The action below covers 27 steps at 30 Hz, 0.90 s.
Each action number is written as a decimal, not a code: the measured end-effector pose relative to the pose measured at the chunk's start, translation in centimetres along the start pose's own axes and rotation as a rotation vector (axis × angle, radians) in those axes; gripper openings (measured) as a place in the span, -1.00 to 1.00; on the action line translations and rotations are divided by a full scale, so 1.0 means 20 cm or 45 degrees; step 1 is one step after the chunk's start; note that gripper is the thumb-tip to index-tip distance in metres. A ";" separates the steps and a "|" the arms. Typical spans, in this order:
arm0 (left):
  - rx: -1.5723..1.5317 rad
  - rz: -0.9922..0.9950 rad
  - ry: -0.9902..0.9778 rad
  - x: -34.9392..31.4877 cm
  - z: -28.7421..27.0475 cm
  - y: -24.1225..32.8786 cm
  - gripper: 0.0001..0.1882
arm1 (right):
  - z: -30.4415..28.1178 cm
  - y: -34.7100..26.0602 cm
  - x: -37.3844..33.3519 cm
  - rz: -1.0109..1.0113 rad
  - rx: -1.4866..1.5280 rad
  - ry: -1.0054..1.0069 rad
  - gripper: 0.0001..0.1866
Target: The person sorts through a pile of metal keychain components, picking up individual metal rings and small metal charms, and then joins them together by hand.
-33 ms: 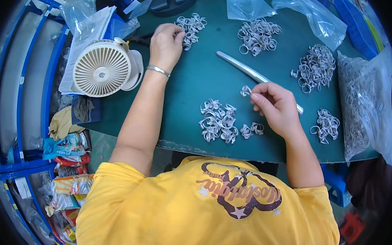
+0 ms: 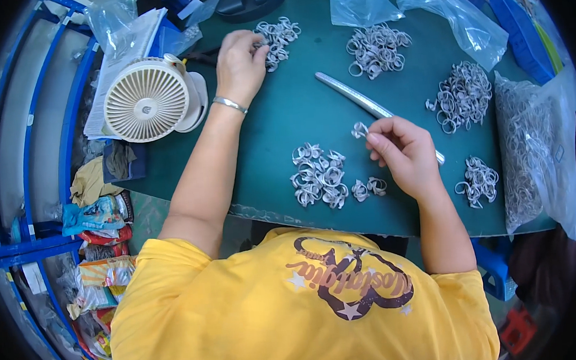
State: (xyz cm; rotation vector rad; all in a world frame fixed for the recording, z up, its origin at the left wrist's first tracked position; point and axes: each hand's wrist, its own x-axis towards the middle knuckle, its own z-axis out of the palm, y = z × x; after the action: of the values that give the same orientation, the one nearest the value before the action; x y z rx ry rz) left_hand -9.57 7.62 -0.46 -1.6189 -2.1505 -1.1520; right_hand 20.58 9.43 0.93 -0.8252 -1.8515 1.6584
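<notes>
Pinching one ring (image 2: 359,130) in the right hand (image 2: 407,161), sticking out leftward. With the left hand (image 2: 239,65), nearer to the far-left ring pile (image 2: 282,36), placed at its left edge; cannot tell if gripping.

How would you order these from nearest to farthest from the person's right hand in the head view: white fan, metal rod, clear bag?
From the right hand:
1. Metal rod, on the table, partly hidden behind the hand.
2. Clear bag, at the table's right.
3. White fan, far left.
</notes>
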 end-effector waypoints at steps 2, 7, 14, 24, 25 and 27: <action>-0.115 -0.066 -0.036 -0.04 -0.05 0.13 -0.76 | 0.00 0.01 -0.01 0.013 0.065 0.024 -0.92; -1.049 -0.140 -0.815 -0.21 -0.17 0.42 -0.65 | 0.00 0.02 -0.01 -0.011 0.324 0.024 -0.91; -0.904 0.409 -0.541 -0.30 -0.08 0.45 -0.86 | 0.01 0.04 0.01 0.026 0.338 -0.039 -0.87; -0.748 0.578 -0.423 -0.31 -0.08 0.46 -0.84 | 0.00 0.04 0.01 0.055 0.250 -0.076 -0.82; -0.749 0.576 -0.421 -0.31 -0.08 0.45 -0.84 | 0.00 0.04 0.01 0.048 0.273 -0.071 -0.84; -0.819 0.495 -0.520 -0.31 -0.09 0.45 -0.84 | 0.01 0.04 0.02 -0.031 0.263 -0.043 -0.85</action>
State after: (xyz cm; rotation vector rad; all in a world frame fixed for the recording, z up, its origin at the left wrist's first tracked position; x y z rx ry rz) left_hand 0.22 2.75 1.08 -2.5981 -1.5957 -1.5785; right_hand 20.32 9.62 0.08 -0.6883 -1.6698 1.8213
